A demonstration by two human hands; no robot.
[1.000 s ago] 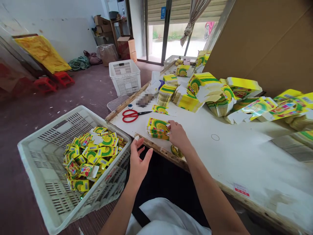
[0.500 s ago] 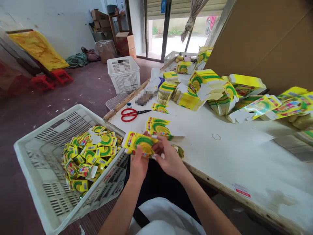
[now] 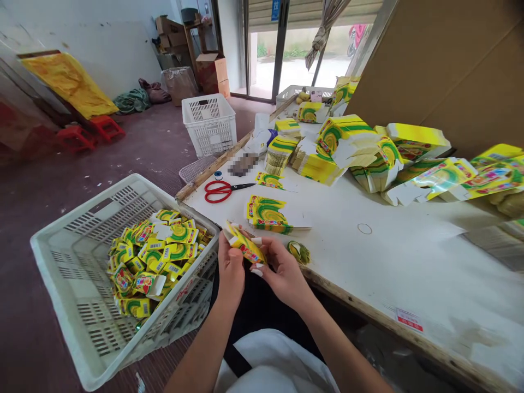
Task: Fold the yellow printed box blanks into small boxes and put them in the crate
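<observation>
Between my two hands is a small yellow and green printed carton (image 3: 246, 248), tilted, with a white flap standing up at its left end. My left hand (image 3: 231, 270) grips its left side, thumb in front. At the right end, the fingers and thumb of my right hand (image 3: 282, 270) pinch the carton's edge. Just beyond my hands, a stack of flat cartons (image 3: 268, 213) lies on the white table (image 3: 393, 256). A small green and yellow bundle (image 3: 299, 252) sits by the table edge, right of my right hand.
To the left, a white plastic crate (image 3: 88, 349) holds many folded cartons (image 3: 153, 256). Red-handled scissors (image 3: 219, 191) lie near the table's left corner. Stacks of flat cartons (image 3: 319, 164) stand further back, and a rubber band (image 3: 364, 228) lies to the right. Another white crate (image 3: 210, 128) stands on the floor.
The carton has turned from lying broad and flat to a tilted, narrower view, opened out more. My left hand has shifted its hold; my right hand stays at the right end.
</observation>
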